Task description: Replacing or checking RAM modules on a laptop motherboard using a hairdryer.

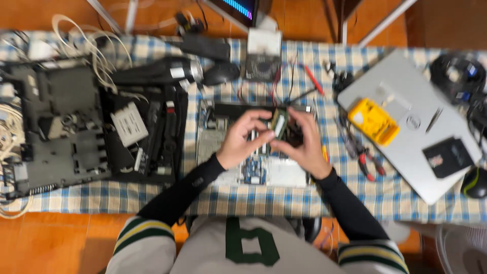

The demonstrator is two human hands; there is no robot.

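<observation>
Both hands meet over the middle of the counter, a checked cloth covering it. Landmark for everything below: the opened laptop base lying flat right in front of the person.

Left hand and right hand hover just above that base, fingers curled in toward each other — both pinch a small green module, prob. a memory stick, between thumb and fingertips. Frame is blurred, so exact finger contact is hard to read, but neither hand is slack.

Key relation: the module sits between the two hands, directly above the far half of the base. Its long axis runs roughly away from the person, tilted a bit. Right hand's fingertips wrap its far/right edge, left hand's thumb and fingers close on its near/left edge — about equal reach, neither clearly nearer.

Around the base, big to small: a black disassembled chassis well to its left, a closed silver laptop to its right w/ a yellow meter on top, red-handled pliers just right of the base.
</observation>
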